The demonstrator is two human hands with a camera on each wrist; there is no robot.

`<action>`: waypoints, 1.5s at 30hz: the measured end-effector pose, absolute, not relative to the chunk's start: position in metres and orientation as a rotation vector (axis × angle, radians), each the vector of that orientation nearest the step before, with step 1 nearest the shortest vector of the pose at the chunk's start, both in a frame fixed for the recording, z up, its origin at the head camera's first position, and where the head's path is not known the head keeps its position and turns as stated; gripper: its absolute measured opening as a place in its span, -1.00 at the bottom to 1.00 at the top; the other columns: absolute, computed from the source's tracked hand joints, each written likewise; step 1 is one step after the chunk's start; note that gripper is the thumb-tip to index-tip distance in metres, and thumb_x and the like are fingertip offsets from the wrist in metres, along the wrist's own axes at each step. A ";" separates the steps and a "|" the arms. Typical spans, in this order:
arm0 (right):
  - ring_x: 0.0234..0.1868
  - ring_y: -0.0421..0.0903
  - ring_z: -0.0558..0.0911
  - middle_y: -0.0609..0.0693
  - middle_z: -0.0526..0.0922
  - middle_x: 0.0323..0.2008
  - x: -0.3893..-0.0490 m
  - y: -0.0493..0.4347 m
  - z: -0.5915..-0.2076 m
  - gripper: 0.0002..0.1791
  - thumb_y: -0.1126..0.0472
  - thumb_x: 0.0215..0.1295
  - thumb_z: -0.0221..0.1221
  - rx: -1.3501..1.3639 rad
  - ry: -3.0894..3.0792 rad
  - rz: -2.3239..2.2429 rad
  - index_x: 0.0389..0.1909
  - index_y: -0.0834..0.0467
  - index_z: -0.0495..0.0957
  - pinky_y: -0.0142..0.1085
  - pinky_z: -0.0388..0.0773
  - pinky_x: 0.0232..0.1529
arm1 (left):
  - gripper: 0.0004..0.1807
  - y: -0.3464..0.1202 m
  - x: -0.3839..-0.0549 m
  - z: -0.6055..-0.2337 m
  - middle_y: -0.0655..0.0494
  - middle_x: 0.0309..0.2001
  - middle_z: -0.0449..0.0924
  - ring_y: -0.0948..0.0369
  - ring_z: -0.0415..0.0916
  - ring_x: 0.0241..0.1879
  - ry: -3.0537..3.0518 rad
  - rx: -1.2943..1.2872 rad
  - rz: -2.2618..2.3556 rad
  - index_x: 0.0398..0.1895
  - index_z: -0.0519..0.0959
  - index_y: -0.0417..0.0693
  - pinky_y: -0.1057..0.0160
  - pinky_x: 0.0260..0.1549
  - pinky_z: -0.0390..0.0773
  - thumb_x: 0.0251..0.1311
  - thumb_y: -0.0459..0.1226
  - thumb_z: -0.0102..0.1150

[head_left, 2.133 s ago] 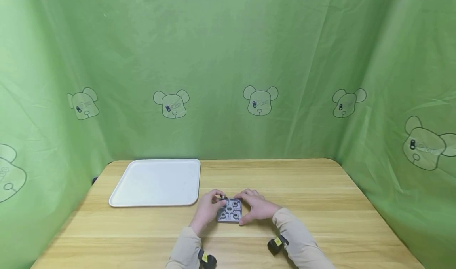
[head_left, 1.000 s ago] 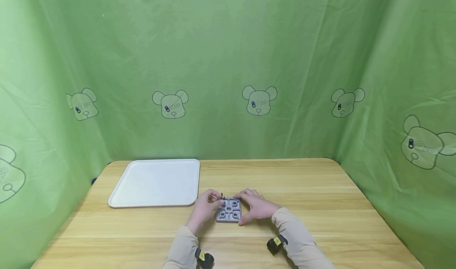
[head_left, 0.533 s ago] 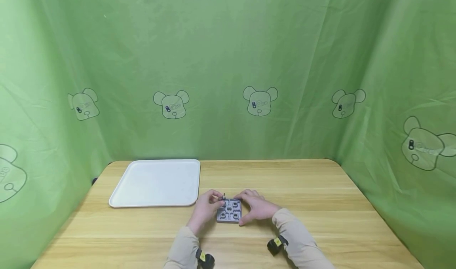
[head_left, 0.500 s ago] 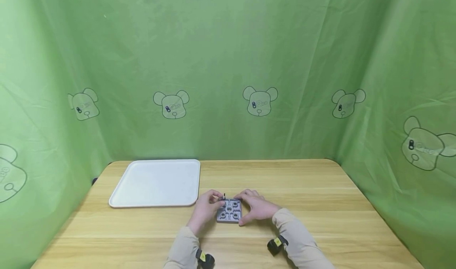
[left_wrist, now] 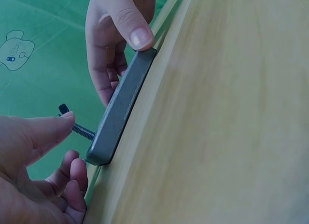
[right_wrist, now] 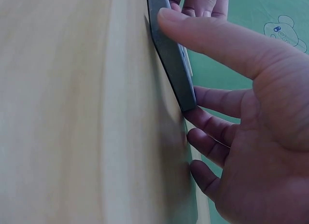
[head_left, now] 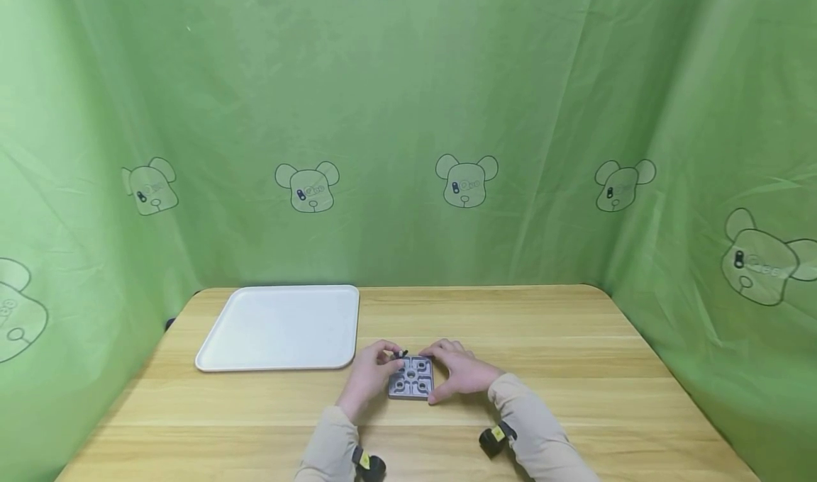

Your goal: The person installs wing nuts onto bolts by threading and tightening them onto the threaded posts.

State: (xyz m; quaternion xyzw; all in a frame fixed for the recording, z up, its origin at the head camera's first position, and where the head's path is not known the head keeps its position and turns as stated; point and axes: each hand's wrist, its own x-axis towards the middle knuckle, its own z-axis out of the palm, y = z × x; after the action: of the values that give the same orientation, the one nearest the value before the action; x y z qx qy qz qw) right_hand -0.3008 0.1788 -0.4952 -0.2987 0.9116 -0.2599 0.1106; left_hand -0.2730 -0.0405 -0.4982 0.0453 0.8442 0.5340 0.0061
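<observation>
A square grey metal plate [head_left: 411, 377] with grooves and several round holes lies on the table between both hands. At its far left corner stands a screw [left_wrist: 83, 132] with a threaded shank, part of it showing above the plate. My left hand [head_left: 369, 376] pinches the screw's top between thumb and forefinger, and a small black end [left_wrist: 63, 108] sticks out past the thumb tip. My right hand [head_left: 464, 372] grips the plate from the right, thumb [right_wrist: 176, 21] on the near side and fingers at the far side. The screw's head is mostly hidden by fingers.
A white rectangular tray [head_left: 281, 326] lies at the back left of the wooden table [head_left: 542, 340]. Green curtains [head_left: 408, 78] with printed bear heads enclose the table at the back and both sides. Each wrist carries a small black camera.
The black end at the screw's top has swung from pointing away to pointing right, between the left fingers. The plate and the right hand have stayed in place.
</observation>
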 end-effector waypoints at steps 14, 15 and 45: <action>0.23 0.08 0.34 0.05 0.40 0.21 -0.299 0.178 -0.492 -0.03 -0.16 -0.20 0.46 -0.869 2.676 -0.765 0.29 0.11 0.36 0.20 0.25 0.23 | -0.78 -0.040 -0.271 -0.497 0.02 -0.33 0.50 0.18 0.40 -0.33 2.653 0.173 1.653 -0.09 0.60 -0.07 0.27 -0.35 0.38 0.18 -0.31 0.25; 0.23 0.08 0.34 0.05 0.40 0.21 -0.299 0.178 -0.491 -0.03 -0.17 -0.19 0.46 -0.867 2.674 -0.766 0.29 0.10 0.36 0.19 0.24 0.24 | -0.77 -0.040 -0.271 -0.497 0.02 -0.33 0.50 0.18 0.40 -0.33 2.648 0.169 1.657 -0.08 0.60 -0.07 0.27 -0.35 0.39 0.18 -0.31 0.25; 0.22 0.08 0.34 0.05 0.41 0.20 -0.299 0.178 -0.492 -0.02 -0.16 -0.20 0.47 -0.871 2.673 -0.775 0.30 0.12 0.36 0.18 0.26 0.23 | -0.82 -0.045 -0.271 -0.495 0.04 -0.37 0.50 0.19 0.40 -0.34 2.600 0.104 1.722 -0.26 0.53 -0.15 0.31 -0.38 0.40 0.12 -0.32 0.31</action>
State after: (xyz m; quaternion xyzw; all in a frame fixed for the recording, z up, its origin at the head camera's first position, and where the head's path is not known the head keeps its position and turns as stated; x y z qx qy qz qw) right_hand -0.2987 0.1783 -0.4919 -0.2968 0.9107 -0.2642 0.1126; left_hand -0.2705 -0.0451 -0.4951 0.0335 0.8332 0.5518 0.0108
